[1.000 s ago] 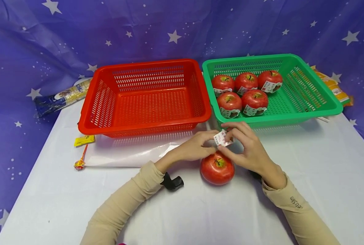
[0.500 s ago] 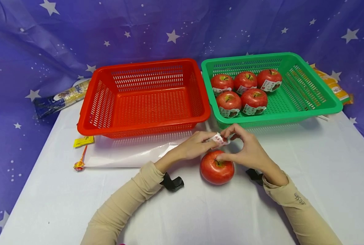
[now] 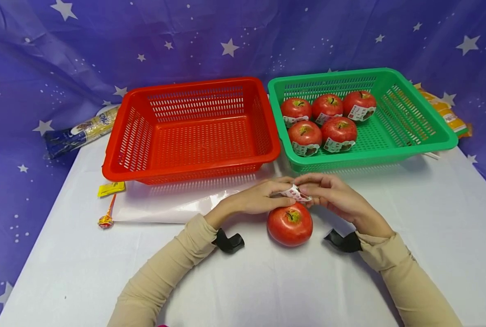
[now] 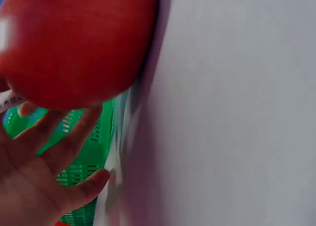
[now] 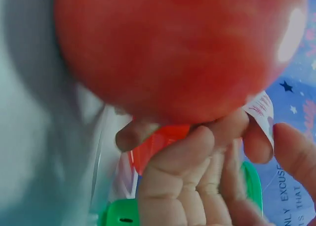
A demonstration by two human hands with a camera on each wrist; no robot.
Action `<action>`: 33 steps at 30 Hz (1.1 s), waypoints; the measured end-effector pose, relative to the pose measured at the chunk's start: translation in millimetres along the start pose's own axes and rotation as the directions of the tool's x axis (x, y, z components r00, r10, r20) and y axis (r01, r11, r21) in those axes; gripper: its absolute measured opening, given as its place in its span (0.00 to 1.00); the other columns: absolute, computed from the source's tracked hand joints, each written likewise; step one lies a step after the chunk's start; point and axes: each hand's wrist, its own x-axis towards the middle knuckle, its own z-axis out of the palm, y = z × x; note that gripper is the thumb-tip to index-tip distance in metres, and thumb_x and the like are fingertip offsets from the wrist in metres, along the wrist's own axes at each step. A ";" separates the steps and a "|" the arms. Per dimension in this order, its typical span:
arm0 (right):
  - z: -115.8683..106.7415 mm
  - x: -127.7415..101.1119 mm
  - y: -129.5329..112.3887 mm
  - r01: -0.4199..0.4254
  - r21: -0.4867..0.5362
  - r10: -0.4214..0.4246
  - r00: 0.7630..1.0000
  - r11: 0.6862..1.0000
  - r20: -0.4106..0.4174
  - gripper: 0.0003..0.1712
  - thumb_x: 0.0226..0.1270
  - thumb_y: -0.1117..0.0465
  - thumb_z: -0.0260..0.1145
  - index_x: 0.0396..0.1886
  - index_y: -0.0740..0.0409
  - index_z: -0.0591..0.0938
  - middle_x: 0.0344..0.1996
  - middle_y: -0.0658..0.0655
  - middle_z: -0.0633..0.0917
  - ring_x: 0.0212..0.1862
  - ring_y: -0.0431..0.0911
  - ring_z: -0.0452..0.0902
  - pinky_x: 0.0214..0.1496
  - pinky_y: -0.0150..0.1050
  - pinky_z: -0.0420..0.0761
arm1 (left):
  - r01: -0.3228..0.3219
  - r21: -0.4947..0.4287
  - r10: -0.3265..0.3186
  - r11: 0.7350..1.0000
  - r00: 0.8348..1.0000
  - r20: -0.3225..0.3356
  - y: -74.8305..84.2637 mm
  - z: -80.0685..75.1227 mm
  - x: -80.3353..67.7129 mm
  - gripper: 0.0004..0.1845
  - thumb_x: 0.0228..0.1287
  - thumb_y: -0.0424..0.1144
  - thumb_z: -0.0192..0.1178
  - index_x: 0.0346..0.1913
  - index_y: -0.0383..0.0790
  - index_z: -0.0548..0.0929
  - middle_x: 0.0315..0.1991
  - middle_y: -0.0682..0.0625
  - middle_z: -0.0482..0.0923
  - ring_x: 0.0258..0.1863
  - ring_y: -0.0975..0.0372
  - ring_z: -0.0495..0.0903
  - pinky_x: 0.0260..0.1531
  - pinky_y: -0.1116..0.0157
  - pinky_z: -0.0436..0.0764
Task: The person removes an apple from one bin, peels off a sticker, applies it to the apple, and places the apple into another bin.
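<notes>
Head view: left hand [image 3: 256, 198] and right hand [image 3: 336, 196] both pinch a small label [image 3: 295, 193] just above the apple [image 3: 289, 224] on the surface [image 3: 308, 281].
Left wrist view: apple [image 4: 74, 43] close beside the fingers [image 4: 54, 137].
Right wrist view: label [image 5: 261, 112] pinched in the fingers [image 5: 296, 152] behind the apple [image 5: 177, 48].

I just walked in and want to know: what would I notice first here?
Two hands, the left hand and the right hand, pinch a small sticker just above a red apple on the white table. Behind them sit a red basket and a green basket holding five labelled apples.
</notes>
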 end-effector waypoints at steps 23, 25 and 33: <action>3.3 4.0 7.5 0.214 0.062 -0.188 0.940 0.975 -0.285 0.17 0.58 0.80 0.60 0.39 0.57 0.83 0.33 0.49 0.85 0.37 0.39 0.79 0.39 0.27 0.80 | 0.075 0.029 -0.078 0.997 0.992 0.097 -2.7 -5.0 0.8 0.20 0.74 0.42 0.48 0.64 0.41 0.75 0.71 0.46 0.59 0.71 0.58 0.59 0.69 0.62 0.62; 2.8 3.1 7.2 0.223 0.049 -0.199 0.935 0.974 -0.294 0.19 0.56 0.82 0.59 0.39 0.57 0.83 0.32 0.49 0.85 0.36 0.38 0.78 0.38 0.27 0.80 | 0.106 0.063 -0.112 0.992 0.988 0.103 -1.8 -8.0 -0.4 0.21 0.74 0.43 0.48 0.65 0.41 0.73 0.71 0.46 0.60 0.71 0.58 0.60 0.70 0.61 0.61; -5.8 -7.1 -1.1 0.155 -0.071 -0.169 0.940 0.985 -0.298 0.18 0.57 0.78 0.64 0.40 0.53 0.87 0.30 0.47 0.81 0.31 0.39 0.75 0.34 0.28 0.77 | 0.118 0.236 -0.146 0.965 0.984 0.106 14.3 -11.3 -13.5 0.40 0.49 0.55 0.72 0.65 0.46 0.71 0.63 0.54 0.70 0.61 0.63 0.71 0.63 0.62 0.70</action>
